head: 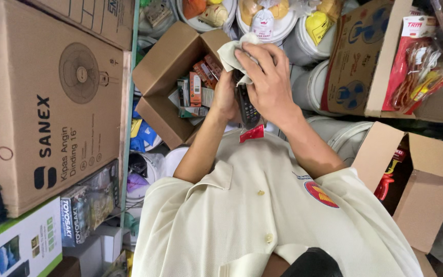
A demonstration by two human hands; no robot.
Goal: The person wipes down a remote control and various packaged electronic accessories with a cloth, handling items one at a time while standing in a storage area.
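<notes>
My left hand (225,97) grips a black handset with a keypad (247,109), held upright in front of my chest. My right hand (268,77) lies over the top of the handset and presses a crumpled white cloth (230,53) against it. A small red tag (252,133) hangs below the handset. The upper part of the handset is hidden under the cloth and my fingers. My cream shirt (242,215) fills the lower middle of the view.
An open cardboard box (162,77) of small orange and green packs sits just left of my hands. A large fan carton (52,102) stands at the left. White buckets (308,87) with bagged goods are beyond, and another open carton (426,179) is at the right.
</notes>
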